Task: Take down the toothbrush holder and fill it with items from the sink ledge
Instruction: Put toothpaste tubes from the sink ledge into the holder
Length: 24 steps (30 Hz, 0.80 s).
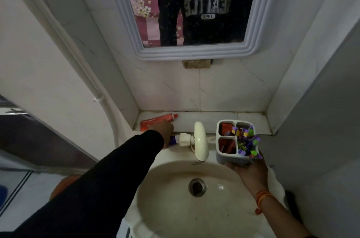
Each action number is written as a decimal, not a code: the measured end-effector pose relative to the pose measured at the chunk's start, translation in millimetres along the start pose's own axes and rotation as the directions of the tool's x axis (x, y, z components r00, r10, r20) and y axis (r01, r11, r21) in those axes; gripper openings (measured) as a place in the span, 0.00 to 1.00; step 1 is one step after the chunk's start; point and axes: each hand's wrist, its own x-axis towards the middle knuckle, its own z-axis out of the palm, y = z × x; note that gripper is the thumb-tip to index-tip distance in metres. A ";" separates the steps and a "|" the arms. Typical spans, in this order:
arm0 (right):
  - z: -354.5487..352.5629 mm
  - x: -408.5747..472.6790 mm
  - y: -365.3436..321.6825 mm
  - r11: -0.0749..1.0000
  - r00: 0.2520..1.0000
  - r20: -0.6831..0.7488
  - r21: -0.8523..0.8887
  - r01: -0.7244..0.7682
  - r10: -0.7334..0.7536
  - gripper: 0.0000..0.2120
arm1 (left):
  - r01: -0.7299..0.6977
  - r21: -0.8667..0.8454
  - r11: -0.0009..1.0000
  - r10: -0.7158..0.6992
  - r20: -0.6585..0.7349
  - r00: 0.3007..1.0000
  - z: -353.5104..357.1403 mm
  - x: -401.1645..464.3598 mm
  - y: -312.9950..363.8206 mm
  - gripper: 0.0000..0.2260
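Observation:
My right hand [250, 171] holds the white toothbrush holder [234, 157] from below, above the right rim of the sink. Its four compartments carry red packets and several purple and green toothbrushes [247, 141]. My left hand [165, 127], in a black sleeve, reaches to the left end of the sink ledge [214, 119]. Its fingers close on a purple and white tube [174, 139] next to the tap. A red toothpaste tube [158, 120] lies flat on the ledge just behind that hand.
A cream tap [200, 141] stands at the back of the basin [171, 198], between my two hands. A framed mirror [187, 13] hangs on the tiled wall above. A white pipe [93, 89] runs down the left wall.

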 end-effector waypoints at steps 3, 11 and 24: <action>-1.8 -10.5 -21.0 0.994 0.997 0.034 -0.085 -0.069 0.072 0.33 | 0.002 -0.044 0.999 -0.003 -0.030 1.000 7.9 -3.9 1.0 0.17; -4.3 -13.7 -28.2 0.972 0.982 0.027 -0.152 -0.178 0.184 0.26 | 0.014 -0.248 0.969 -0.041 -0.102 0.994 -9.0 -31.1 -6.3 0.27; -3.7 -19.6 -38.3 0.996 0.999 0.008 -0.078 -0.043 0.044 0.36 | -0.264 -0.168 0.950 0.188 -0.370 0.910 -157.1 -122.1 38.3 0.20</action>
